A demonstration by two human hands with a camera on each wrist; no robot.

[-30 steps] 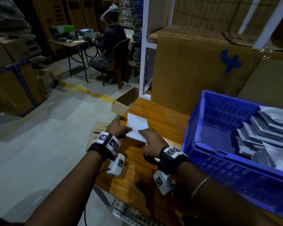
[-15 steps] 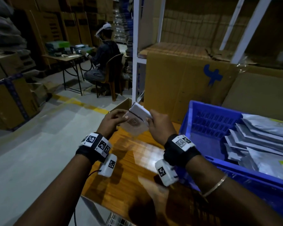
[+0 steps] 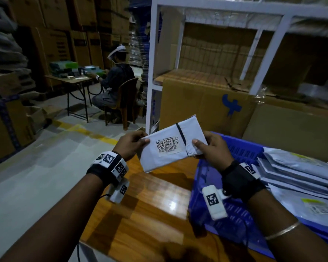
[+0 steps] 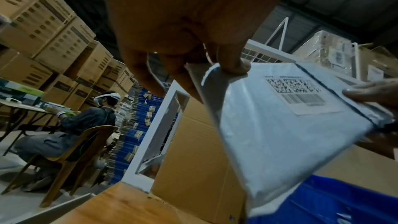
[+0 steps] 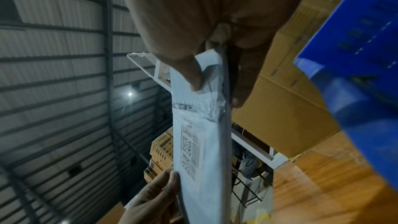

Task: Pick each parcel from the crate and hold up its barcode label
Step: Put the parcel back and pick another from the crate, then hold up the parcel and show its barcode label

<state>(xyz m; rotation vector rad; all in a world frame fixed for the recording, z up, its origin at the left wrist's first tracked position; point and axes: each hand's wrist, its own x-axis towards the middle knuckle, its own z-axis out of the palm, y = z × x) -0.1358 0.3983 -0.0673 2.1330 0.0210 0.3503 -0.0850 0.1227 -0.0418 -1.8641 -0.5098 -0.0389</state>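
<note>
While both hands hold it up above the desk (image 3: 140,220), the white parcel (image 3: 165,157) faces the head camera with its barcode label (image 3: 168,145) in plain sight. That label carries two square codes over a striped barcode, and a dark line crosses the wrapper just to its right. The left hand (image 3: 130,146) takes the parcel's 9 o'clock edge, thumb (image 3: 145,140) on the front face and fingers behind, so its grip is pinching the parcel; the left wrist view shows the same thumb (image 4: 233,64) pressed on the top corner. The right hand (image 3: 212,148) takes the 3 o'clock end, thumb (image 3: 196,143) lying on the crumpled flap and fingers curled at the back, its grip likewise pinching the parcel (the right wrist view shows the packet almost edge-on, squeezed between thumb (image 5: 191,76) and fingers).

At about 4 o'clock from the held parcel stands the blue crate (image 3: 242,150) on the desk, with a stack of grey parcels (image 3: 295,173) lying inside it. Behind the crate, toward 12 o'clock, large cardboard boxes (image 3: 203,103) stand under a white metal rack (image 3: 216,10). Far off at 10 o'clock another person (image 3: 114,86) sits on a chair (image 3: 127,99) at a small table (image 3: 68,79), with stacked cartons (image 3: 64,25) beyond.
</note>
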